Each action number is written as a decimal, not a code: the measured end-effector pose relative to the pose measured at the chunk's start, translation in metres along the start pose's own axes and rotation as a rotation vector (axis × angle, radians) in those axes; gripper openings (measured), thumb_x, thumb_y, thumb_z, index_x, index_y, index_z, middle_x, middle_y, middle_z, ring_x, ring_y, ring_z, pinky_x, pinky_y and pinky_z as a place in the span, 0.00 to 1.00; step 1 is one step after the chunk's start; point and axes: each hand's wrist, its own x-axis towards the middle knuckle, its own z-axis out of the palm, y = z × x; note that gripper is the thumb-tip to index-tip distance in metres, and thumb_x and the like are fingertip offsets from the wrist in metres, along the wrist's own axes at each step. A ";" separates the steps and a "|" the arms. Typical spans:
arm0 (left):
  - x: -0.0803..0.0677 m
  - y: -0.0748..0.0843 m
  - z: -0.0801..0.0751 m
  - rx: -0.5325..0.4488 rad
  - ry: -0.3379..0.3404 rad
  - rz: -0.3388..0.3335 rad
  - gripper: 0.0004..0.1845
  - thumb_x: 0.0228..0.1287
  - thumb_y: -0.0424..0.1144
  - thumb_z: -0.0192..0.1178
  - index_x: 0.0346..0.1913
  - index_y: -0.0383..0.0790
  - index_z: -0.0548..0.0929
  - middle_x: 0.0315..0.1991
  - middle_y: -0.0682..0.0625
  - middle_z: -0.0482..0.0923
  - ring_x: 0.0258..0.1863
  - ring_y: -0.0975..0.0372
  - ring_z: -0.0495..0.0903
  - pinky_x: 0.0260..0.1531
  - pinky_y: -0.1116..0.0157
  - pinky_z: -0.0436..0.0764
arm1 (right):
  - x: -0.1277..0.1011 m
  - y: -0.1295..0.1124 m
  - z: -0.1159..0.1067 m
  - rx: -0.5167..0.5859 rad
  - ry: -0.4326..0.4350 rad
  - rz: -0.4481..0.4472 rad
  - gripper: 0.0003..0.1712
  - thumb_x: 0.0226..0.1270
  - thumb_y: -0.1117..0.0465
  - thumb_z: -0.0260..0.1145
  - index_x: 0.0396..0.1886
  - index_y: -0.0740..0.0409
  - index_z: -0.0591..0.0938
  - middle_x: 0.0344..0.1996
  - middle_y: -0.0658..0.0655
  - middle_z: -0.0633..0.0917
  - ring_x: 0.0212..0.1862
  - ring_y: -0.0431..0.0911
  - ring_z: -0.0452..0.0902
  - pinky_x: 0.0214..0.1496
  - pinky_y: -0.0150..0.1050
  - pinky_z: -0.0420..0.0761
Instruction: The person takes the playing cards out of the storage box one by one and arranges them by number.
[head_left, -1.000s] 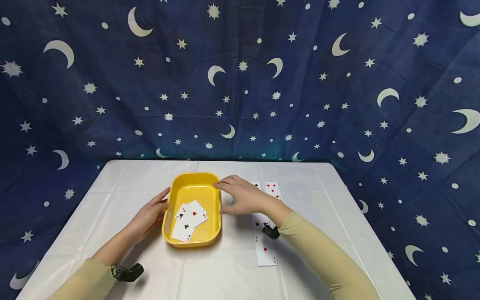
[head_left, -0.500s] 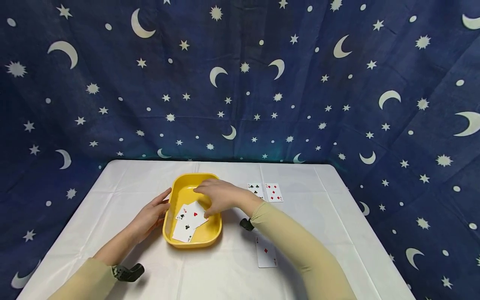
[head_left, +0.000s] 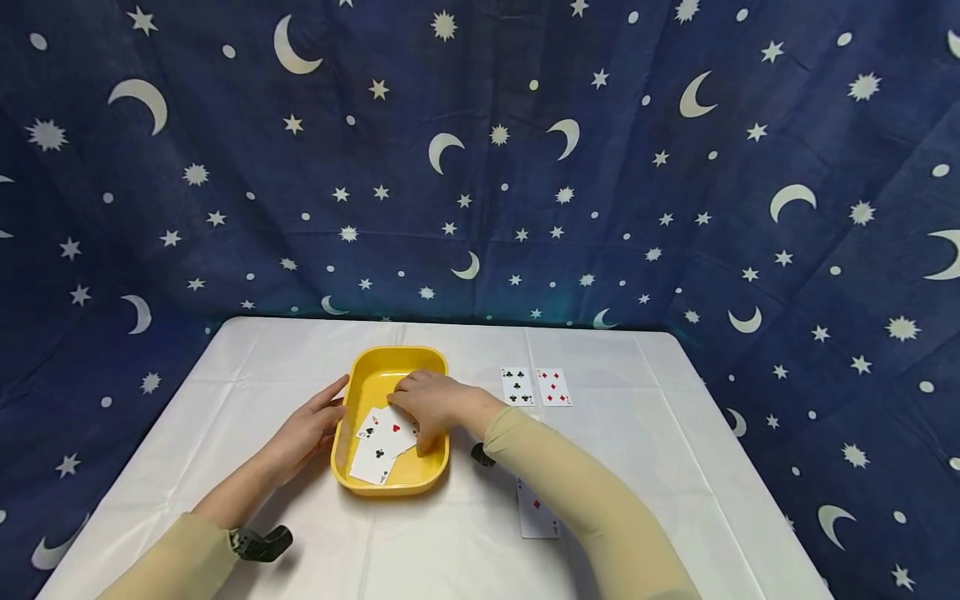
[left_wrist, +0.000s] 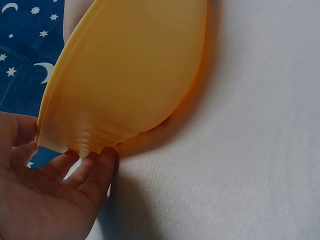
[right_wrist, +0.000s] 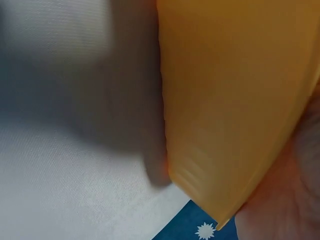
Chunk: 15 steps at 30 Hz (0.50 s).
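Note:
Inside the yellow tray point(head_left: 356, 486) lie a few overlapping playing cards, among them a club card point(head_left: 367, 467) and a heart card point(head_left: 392, 433). A spade card point(head_left: 365, 431) is partly covered. My right hand point(head_left: 433, 404) reaches over the tray's right rim, its fingertips at the top edge of the heart card and its thumb at that card's right side, spread apart. My left hand point(head_left: 303, 437) touches the tray's left side; in the left wrist view its fingers point(left_wrist: 100, 175) rest along the outer wall. The right wrist view shows mostly the tray's outer wall point(right_wrist: 225, 100).
A club card point(head_left: 517, 386) and a diamond card point(head_left: 555, 387) lie face up side by side on the white-covered table point(head_left: 637, 433), right of the tray. Nearer, a single-diamond card point(head_left: 535, 515) is partly hidden by the right sleeve point(head_left: 577, 492). A starry blue curtain point(head_left: 480, 167) hangs behind.
My right hand has moved left and down from beside the tray to the cards inside it. The back pair of cards is uncovered. My left hand stays at the tray.

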 end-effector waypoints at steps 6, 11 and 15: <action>0.000 0.000 0.000 -0.008 -0.005 0.011 0.36 0.81 0.42 0.47 0.84 0.56 0.46 0.78 0.34 0.53 0.69 0.46 0.70 0.63 0.55 0.74 | 0.004 -0.002 0.002 -0.026 -0.017 0.020 0.56 0.49 0.36 0.80 0.77 0.44 0.68 0.69 0.44 0.71 0.72 0.44 0.60 0.79 0.44 0.51; 0.000 0.000 0.000 -0.005 -0.005 0.013 0.35 0.81 0.42 0.47 0.84 0.56 0.46 0.78 0.34 0.54 0.68 0.46 0.70 0.60 0.57 0.76 | 0.006 -0.003 0.002 -0.016 -0.024 0.022 0.55 0.48 0.37 0.81 0.76 0.43 0.69 0.68 0.44 0.72 0.70 0.44 0.62 0.77 0.43 0.57; -0.001 0.000 -0.001 -0.003 -0.003 0.011 0.35 0.81 0.41 0.46 0.84 0.56 0.46 0.78 0.34 0.54 0.70 0.45 0.69 0.62 0.55 0.74 | 0.007 -0.004 0.001 -0.002 -0.028 0.019 0.53 0.48 0.38 0.81 0.75 0.41 0.70 0.66 0.43 0.72 0.66 0.43 0.63 0.73 0.41 0.62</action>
